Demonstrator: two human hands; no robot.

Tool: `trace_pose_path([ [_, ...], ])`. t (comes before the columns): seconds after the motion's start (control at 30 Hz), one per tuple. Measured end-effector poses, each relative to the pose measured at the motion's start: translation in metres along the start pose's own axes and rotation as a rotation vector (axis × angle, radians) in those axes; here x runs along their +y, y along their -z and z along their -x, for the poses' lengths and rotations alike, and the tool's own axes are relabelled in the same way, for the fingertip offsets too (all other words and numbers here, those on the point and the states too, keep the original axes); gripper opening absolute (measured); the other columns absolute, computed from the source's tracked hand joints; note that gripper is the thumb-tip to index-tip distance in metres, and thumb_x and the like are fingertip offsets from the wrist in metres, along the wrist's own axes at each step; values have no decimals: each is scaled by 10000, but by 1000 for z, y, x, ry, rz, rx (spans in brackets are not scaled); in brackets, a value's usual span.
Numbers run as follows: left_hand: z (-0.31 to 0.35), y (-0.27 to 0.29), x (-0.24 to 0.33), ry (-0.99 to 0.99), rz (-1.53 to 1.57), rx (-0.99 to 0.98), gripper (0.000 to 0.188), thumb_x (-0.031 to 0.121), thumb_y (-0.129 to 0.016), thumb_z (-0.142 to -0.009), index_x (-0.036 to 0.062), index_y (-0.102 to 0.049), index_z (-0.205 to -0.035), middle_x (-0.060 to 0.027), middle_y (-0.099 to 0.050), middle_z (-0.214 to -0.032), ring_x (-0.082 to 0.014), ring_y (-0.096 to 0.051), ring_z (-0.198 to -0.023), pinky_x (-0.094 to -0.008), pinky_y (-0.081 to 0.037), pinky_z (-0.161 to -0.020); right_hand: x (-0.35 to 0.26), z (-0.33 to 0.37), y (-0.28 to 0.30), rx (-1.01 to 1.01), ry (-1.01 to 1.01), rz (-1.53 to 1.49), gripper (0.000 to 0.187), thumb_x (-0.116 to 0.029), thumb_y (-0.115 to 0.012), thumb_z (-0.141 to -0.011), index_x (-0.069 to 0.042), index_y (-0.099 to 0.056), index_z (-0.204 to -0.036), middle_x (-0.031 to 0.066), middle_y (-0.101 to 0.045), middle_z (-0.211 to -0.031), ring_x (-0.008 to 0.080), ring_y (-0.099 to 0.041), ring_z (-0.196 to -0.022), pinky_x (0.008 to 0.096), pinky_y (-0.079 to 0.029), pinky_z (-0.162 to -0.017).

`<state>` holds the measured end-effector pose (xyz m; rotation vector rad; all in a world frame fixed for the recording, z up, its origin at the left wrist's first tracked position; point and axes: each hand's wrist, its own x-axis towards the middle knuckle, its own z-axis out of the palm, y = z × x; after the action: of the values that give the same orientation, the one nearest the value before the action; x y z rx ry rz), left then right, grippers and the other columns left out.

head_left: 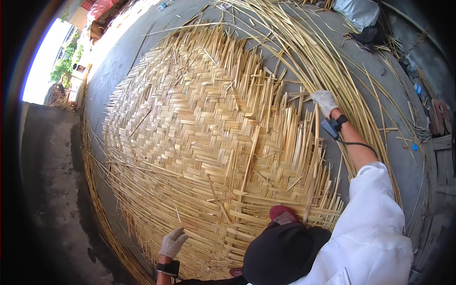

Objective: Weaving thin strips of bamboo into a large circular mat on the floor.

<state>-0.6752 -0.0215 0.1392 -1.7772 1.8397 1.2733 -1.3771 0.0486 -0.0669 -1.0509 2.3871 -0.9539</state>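
A large woven mat (194, 109) of flat, straw-coloured reed strips lies on the floor, with loose strip ends along its edges. At its far right my right hand (324, 102), in a pale knit glove, reaches out with fingers closed at the edge of a bundle of long reed strips (349, 95). The fingertips are partly hidden among the strips. My left hand (173, 243), also gloved, hovers over the near left part of the mat. Its fingers are loosely bent and no strip shows in them. My knee in dark cloth (280, 251) and a red shoe (284, 215) are on the mat's near edge.
A low concrete wall (57, 190) runs along the left. More long strips (102, 209) lie between it and the mat. At the back right are a silvery sack (358, 13) and a dark cloth (370, 37). Wooden boards (441, 116) stand at the far right.
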Motion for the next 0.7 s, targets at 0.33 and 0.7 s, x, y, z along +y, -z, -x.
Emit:
trace_pose_path([
  [0.33,-15,28,60,-225,118,76,423,83,-644,-807,-44,-512,-1188,-140,-607,-1098,-174,-582,-997,-270,-471,-832,-67,24,91,312,207,481,174,-191,-548,-775,-49,-646,-792,151,-607,-798,338,-576,-722,365,-469,-635],
  [0.7,-18,-7,160,-414,1229,-225,494,306,-555,-882,-4,-412,-1238,-133,-557,-1061,-219,-577,-924,-379,-482,-820,-300,190,4,-1104,621,-435,146,-158,-595,-817,-26,-635,-864,60,-560,-581,165,-508,-495,285,-410,-482],
])
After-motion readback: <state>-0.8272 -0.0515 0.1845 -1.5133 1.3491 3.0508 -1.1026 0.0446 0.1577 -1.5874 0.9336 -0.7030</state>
